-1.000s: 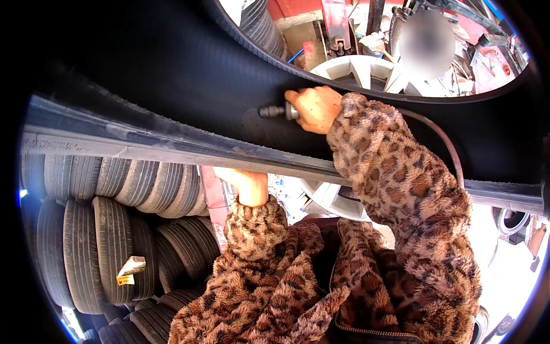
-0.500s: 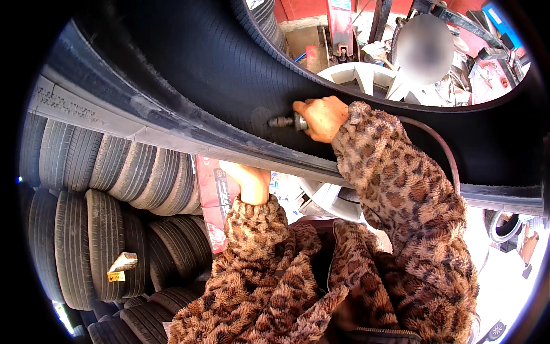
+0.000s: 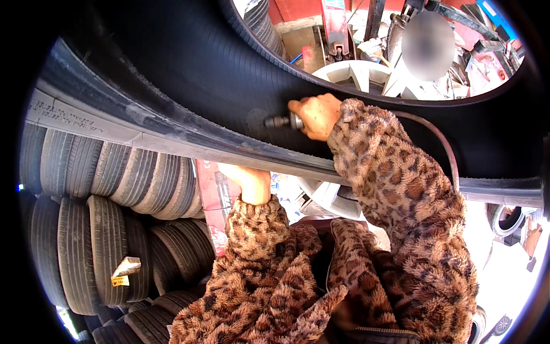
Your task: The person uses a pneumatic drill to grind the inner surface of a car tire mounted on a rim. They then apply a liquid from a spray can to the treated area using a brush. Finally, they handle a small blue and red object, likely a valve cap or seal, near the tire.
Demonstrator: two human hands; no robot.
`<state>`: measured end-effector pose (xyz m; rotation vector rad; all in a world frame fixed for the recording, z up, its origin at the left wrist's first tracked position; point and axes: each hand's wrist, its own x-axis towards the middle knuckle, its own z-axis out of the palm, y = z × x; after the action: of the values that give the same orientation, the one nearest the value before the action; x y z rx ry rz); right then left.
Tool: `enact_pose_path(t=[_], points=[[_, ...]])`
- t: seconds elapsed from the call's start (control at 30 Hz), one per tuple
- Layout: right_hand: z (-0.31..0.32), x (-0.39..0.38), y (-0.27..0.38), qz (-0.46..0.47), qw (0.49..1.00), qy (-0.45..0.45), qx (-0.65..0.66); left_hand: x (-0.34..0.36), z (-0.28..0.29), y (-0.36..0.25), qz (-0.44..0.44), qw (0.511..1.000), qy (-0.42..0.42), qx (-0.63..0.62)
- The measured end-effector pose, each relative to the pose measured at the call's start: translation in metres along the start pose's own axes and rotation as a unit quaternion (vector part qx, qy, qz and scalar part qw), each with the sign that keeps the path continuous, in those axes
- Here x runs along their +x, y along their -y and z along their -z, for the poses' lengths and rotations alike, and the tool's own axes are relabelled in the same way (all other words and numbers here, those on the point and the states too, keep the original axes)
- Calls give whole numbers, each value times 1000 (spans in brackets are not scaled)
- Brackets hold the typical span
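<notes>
A large black tire (image 3: pixel 189 63) fills the upper part of the view, its inner liner facing me. Inside it, my right hand (image 3: pixel 318 116) is closed around an air-powered grinder (image 3: pixel 285 121) whose tip points left at a dull, scuffed patch (image 3: pixel 256 118) on the liner. A hose (image 3: pixel 438 135) runs along the tire behind my right forearm. Below the tire's near edge, my left hand (image 3: pixel 252 182) reaches up; its fingers are hidden behind the tire wall, so I cannot see whether they grip it.
Rows of stacked tires (image 3: pixel 91 246) stand at the left. Through the tire's opening show a silver wheel rim (image 3: pixel 362 71), a red metal post (image 3: pixel 335 26), clutter and a person, blurred. Another rim (image 3: pixel 332 195) lies below the tire; a small tire (image 3: pixel 505 221) is at the right.
My right hand and the grinder have shifted slightly left. The view has also moved a little, and my left hand stays beneath the tire edge.
</notes>
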<state>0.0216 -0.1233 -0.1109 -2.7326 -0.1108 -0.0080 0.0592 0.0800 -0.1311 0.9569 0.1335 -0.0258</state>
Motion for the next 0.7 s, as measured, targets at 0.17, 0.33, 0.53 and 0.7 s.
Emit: enact_pose_path(t=[0.17, 0.33, 0.53, 0.7], points=[[14, -19, -2, 2, 1000, 10, 0, -6, -14, -1, 21, 999, 26, 11], [20, -12, 0, 13, 1000, 12, 6, -5, 0, -1, 50, 998, -30, 17], [16, -11, 3, 15, 1000, 2, 19, 2, 37, 1, 29, 996, 80, -4], [16, -17, 11, 4, 997, 75, 26, -13, -17, -12, 44, 991, -125, 9]])
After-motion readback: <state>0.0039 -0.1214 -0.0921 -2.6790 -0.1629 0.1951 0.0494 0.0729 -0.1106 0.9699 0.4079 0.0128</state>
